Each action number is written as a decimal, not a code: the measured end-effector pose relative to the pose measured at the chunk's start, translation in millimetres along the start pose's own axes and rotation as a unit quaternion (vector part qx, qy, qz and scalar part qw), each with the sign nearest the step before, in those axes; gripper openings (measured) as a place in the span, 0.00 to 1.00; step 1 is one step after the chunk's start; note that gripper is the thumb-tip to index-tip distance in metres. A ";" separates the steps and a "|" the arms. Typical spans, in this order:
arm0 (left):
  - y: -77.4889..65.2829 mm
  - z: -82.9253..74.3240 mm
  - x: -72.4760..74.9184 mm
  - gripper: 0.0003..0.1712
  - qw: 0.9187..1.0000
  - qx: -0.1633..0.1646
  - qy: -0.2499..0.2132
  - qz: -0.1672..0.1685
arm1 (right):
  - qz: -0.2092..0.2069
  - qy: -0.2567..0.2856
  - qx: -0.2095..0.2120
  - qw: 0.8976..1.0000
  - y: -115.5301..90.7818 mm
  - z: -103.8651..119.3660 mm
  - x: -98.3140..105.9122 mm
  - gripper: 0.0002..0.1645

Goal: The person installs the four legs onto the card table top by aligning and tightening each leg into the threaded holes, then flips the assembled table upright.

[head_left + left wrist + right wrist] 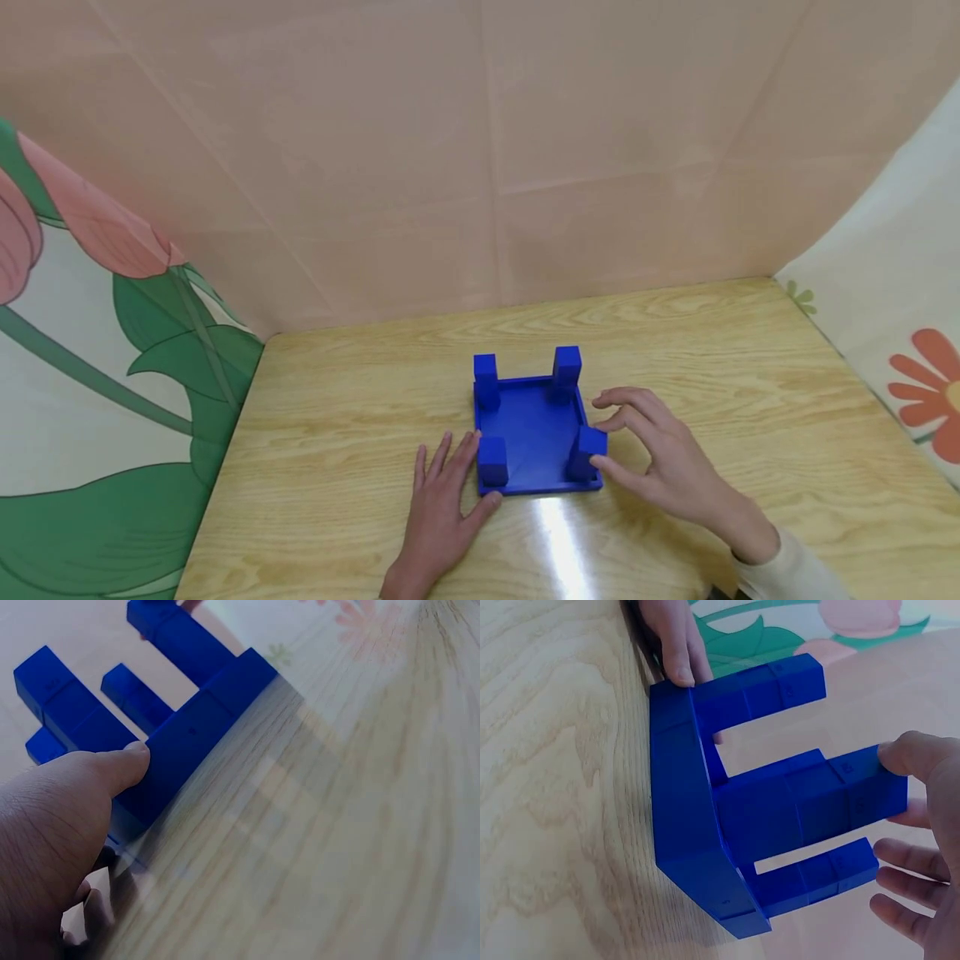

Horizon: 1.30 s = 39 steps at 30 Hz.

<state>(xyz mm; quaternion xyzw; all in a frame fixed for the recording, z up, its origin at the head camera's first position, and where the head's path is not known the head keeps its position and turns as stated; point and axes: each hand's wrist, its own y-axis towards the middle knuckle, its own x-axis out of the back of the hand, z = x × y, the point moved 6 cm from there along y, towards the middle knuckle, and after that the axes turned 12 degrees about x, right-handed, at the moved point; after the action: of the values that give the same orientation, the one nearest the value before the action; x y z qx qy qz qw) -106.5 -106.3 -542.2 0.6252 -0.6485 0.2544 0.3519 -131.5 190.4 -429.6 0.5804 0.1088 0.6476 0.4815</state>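
A square blue tray (536, 442) with a low rim lies on the wooden table, and a tall blue block stands upright at each corner. Thumb and index finger of my right hand (663, 462) pinch the top of the near right block (855, 791); its other fingers are loosely bent in the air. My left hand (442, 517) lies at the near left corner, beside the near left block (492, 461). Its thumb (135, 761) touches the tray's near wall, while its fairly straight fingers rest along the left side.
Behind are the far left block (486, 379) and the far right block (567, 371). The wooden table (337, 400) ends at a plain pinkish sheet (390, 167) at the back. Flower-printed cloths hang at the left (75, 417) and right.
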 end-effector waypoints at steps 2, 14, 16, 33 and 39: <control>0.1 -0.2 0.1 0.49 1.000 0.000 -0.001 0.000 | -0.008 -0.012 0.003 1.000 1.2 1.7 -0.4 0.28; -0.2 -1.5 0.4 0.48 1.000 -0.003 -0.004 -0.002 | 0.011 -0.063 -0.020 0.998 1.3 6.7 -1.3 0.34; -0.3 -1.5 0.3 0.48 1.000 -0.003 -0.004 -0.002 | 0.024 -0.052 -0.022 0.998 1.0 6.6 0.3 0.32; 0.5 0.3 -0.3 0.48 1.000 0.009 -0.006 0.011 | -0.014 -0.014 -0.033 0.999 2.4 9.0 -0.9 0.23; 0.6 -0.1 -0.3 0.47 1.000 0.011 -0.006 0.009 | -0.030 -0.011 -0.062 0.998 1.1 9.0 -3.3 0.28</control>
<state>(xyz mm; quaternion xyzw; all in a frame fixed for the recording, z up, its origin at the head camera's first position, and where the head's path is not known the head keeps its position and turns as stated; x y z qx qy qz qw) -107.1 -105.9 -542.3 0.6245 -0.6535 0.2613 0.3386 -124.8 183.5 -428.2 0.5531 0.0803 0.6318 0.5371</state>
